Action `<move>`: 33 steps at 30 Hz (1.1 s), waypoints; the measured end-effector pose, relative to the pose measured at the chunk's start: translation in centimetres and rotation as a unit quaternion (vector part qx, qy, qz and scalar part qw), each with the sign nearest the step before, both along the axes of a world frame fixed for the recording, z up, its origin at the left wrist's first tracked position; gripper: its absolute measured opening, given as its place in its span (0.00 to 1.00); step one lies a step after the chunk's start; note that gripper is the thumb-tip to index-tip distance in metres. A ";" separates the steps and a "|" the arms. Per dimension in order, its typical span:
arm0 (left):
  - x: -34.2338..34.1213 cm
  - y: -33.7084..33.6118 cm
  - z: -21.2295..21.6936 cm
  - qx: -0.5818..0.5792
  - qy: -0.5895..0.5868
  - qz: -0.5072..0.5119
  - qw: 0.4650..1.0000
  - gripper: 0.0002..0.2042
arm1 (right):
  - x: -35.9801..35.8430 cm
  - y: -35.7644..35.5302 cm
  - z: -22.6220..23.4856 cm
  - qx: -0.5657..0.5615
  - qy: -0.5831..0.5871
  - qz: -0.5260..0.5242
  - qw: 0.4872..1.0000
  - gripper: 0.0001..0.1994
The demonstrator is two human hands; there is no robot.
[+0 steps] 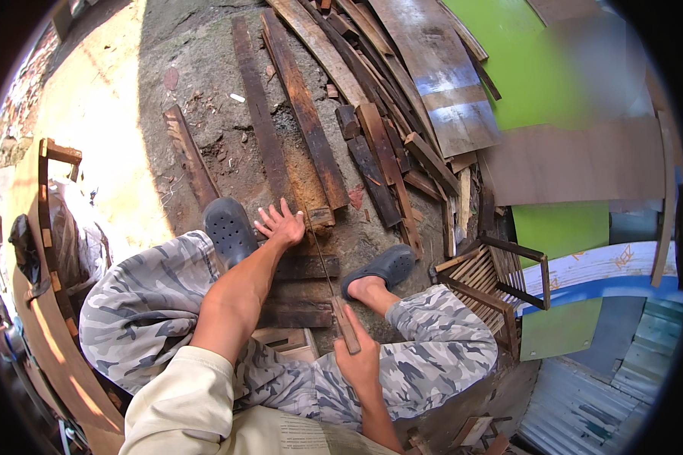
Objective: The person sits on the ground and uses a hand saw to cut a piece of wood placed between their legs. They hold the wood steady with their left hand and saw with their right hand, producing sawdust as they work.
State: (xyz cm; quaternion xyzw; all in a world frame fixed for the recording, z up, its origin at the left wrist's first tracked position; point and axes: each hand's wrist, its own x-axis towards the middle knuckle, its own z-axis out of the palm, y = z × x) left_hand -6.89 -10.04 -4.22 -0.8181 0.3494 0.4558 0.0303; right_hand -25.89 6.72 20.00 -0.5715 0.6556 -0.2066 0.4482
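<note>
My right hand [359, 362] is closed around the wooden handle of a handsaw [346, 326]. Its thin blade is seen nearly edge-on, slanting up and left to the end of a dark plank. Beside the blade tip, my left hand [283, 227] has its fingers spread and lies over the lower end of a long dark plank [259, 114]. Just right of it runs a second, orange-brown plank [303, 114], whose near end is at the blade. Short dark boards [300, 312] lie crosswise between my legs, below the blade.
My feet in dark clogs [230, 231] flank the planks. Another plank [190, 155] lies to the left. Several stacked boards [379, 152] fill the right side, near a slatted wooden stool [493, 284]. Green and brown sheets [577, 163] stand behind. A wooden frame [45, 250] is at far left.
</note>
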 end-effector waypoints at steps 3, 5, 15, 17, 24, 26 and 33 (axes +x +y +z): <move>-0.2 1.0 -0.6 -0.080 -0.021 0.010 0.997 0.37 | -1.6 1.4 6.1 0.090 0.005 -0.062 0.994 0.29; -0.8 2.0 -0.8 -0.160 -0.056 -0.022 0.985 0.37 | -3.3 3.1 6.8 0.031 0.012 -0.070 0.997 0.29; 1.2 7.0 -1.6 -0.329 0.019 -0.643 0.691 0.39 | -6.3 6.4 7.1 -0.020 -0.078 -0.166 0.983 0.26; -6.2 7.0 4.1 0.027 0.134 -0.720 0.681 0.33 | -8.8 7.6 6.1 -0.022 -0.048 -0.181 0.982 0.29; -2.3 7.1 2.1 -0.407 -0.119 -0.408 0.809 0.40 | -7.4 6.1 7.0 0.008 -0.104 -0.071 0.992 0.33; -2.6 4.5 2.7 -0.369 -0.159 -0.320 0.858 0.43 | -7.3 6.2 6.5 0.006 -0.111 -0.067 0.992 0.35; 1.6 7.6 -0.5 -0.326 -0.062 -0.652 0.682 0.38 | -6.2 4.7 5.8 -0.063 -0.037 -0.005 0.997 0.30</move>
